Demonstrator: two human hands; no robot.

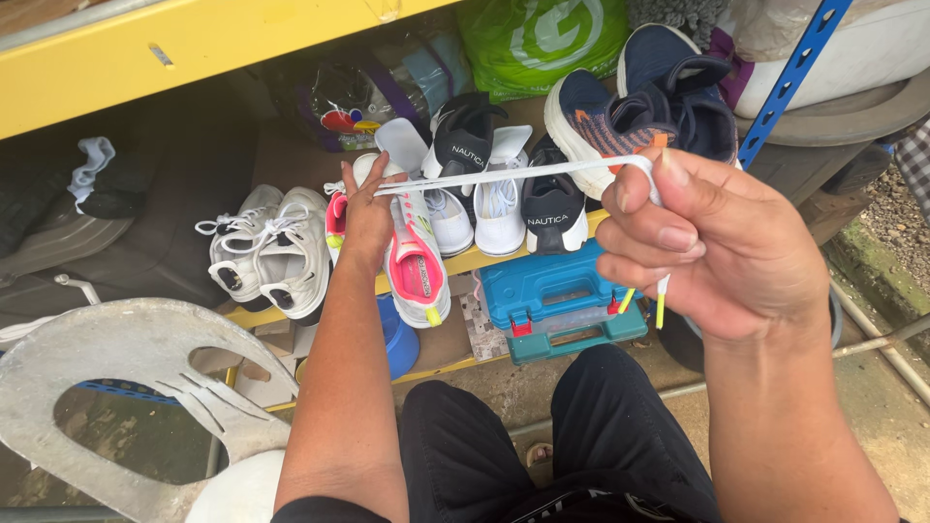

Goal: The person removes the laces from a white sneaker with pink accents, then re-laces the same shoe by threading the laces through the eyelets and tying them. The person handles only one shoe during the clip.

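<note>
One white shoelace (513, 174) runs taut between your two hands, stretched almost level above the low yellow shelf (465, 261). Its near end loops round the fingers of your right hand (712, 247), and a short tail with a yellow tip hangs below that fist. Your right hand is raised close to the camera, wrist bent, fingers curled shut over the lace with the thumb pressed on top. Your left arm reaches straight forward and down, and your left hand (368, 213) lies on the white and pink sneaker (415, 257), fingers gathered and pinching the far end of the lace at the shoe's eyelets.

That sneaker stands on the front edge of the shelf, its toe hanging over the lip. Just to its left sit two white sneakers (276, 252) with loose laces; to its right, touching, stand a pair of white shoes (480, 208) and a black and white pair (552, 208). Behind, two navy sneakers (639, 107) rest higher up beside a blue metal upright (790, 77). A teal tool case (557, 295) lies below the shelf front, near your knees. A pale plastic chair back (126, 378) fills the lower left, close beside your left forearm. Between the hands, over your lap, the space is open.
</note>
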